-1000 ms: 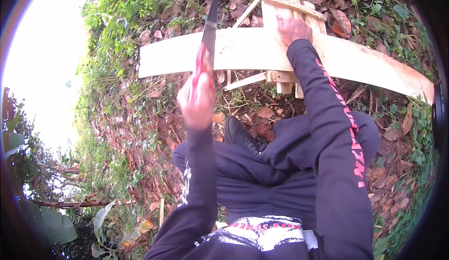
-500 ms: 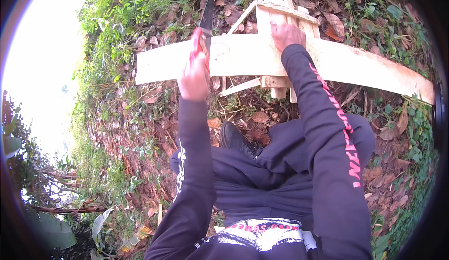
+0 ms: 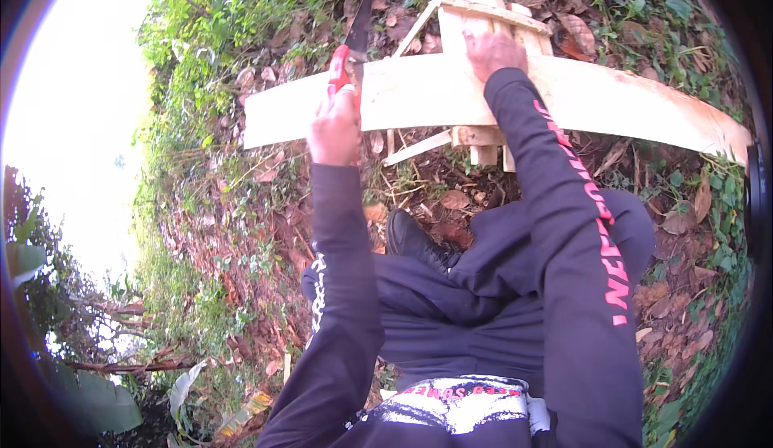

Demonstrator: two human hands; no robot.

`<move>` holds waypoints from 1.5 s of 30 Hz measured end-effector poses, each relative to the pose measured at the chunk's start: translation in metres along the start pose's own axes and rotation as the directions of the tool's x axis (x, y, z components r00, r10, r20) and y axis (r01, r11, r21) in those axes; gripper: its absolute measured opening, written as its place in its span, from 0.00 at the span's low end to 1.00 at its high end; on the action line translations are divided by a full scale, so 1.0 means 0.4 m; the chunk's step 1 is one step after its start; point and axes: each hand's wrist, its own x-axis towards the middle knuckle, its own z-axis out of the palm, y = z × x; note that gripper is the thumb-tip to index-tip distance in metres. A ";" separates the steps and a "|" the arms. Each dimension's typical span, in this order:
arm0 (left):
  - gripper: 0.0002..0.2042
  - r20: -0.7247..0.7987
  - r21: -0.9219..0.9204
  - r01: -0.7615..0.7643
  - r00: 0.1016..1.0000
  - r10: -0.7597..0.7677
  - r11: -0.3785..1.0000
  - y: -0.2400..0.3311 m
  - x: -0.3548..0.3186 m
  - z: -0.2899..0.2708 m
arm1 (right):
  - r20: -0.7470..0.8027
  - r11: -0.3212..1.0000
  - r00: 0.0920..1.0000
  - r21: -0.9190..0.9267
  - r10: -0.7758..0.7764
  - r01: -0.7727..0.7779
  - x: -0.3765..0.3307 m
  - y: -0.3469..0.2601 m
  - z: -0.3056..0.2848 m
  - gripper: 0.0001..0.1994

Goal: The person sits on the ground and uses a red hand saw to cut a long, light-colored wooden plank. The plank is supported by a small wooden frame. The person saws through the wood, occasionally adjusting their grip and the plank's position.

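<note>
While handheld, saw [image 3: 339, 66] across plank [image 3: 423, 94].

- A wooden stand [image 3: 452, 26] of pale slats, showing just beyond and below the right hand [image 3: 495, 53]
- Across it, a long pale board [image 3: 423, 98], running under that hand and leftward past the left hand [image 3: 335, 130]
- Ground [image 3: 278, 243] beneath, with dry leaves [image 3: 455, 199] nearer the body than the right hand
</note>
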 end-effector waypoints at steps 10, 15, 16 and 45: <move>0.18 0.385 -0.603 0.707 0.663 -0.641 0.369 0.344 -0.245 -0.366 | -0.088 1.000 0.996 0.012 0.007 -0.006 0.026 0.080 0.021 0.33; 0.05 0.117 0.378 -0.242 0.970 0.213 0.894 0.016 -0.043 -0.023 | 0.032 0.998 0.999 -0.038 -0.039 0.040 0.007 0.007 0.005 0.28; 0.03 0.277 -0.098 0.327 0.916 -0.290 0.940 0.066 0.017 -0.028 | -0.022 0.999 1.000 -0.037 -0.021 0.020 0.018 0.009 0.014 0.28; 0.09 0.384 -0.518 0.693 0.712 -0.588 0.502 0.355 -0.013 -0.284 | 0.012 1.000 1.000 -0.012 0.013 -0.012 0.020 0.024 0.009 0.32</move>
